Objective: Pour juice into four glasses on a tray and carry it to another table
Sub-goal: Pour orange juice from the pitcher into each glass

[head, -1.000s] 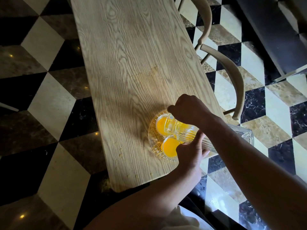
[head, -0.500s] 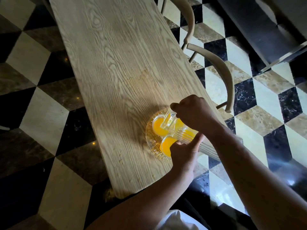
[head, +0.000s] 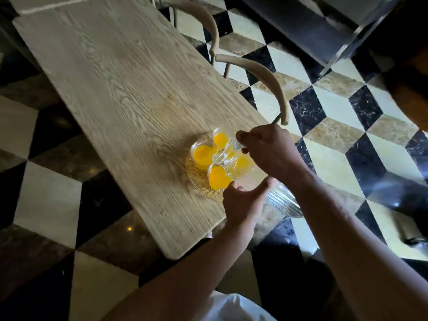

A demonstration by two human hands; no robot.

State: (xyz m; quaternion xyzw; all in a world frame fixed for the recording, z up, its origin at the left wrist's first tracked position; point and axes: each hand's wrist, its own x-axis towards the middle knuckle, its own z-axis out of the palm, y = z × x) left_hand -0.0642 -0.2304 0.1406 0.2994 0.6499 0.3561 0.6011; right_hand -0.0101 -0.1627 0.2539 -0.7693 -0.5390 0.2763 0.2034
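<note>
A round clear glass tray (head: 196, 181) sits near the near right edge of the wooden table (head: 120, 89). On it stand glasses of orange juice: one at the far side (head: 220, 138), one at the left (head: 202, 155), one at the near side (head: 218, 179); a fourth is largely hidden behind the jug. A ribbed clear glass jug (head: 281, 200) lies tilted over the tray, spout toward the glasses. My right hand (head: 271, 149) grips its handle from above. My left hand (head: 243, 200) supports the jug's body from below, fingers spread.
Two curved wooden chair backs (head: 261, 72) stand along the table's right side. The floor is black, white and brown patterned tile (head: 335, 107). A dark counter with a metal leg (head: 342, 47) is at the far right.
The view has shifted, so the table appears more slanted. The jug's spout has lifted back a little, and a third glass of juice at the far side now shows.
</note>
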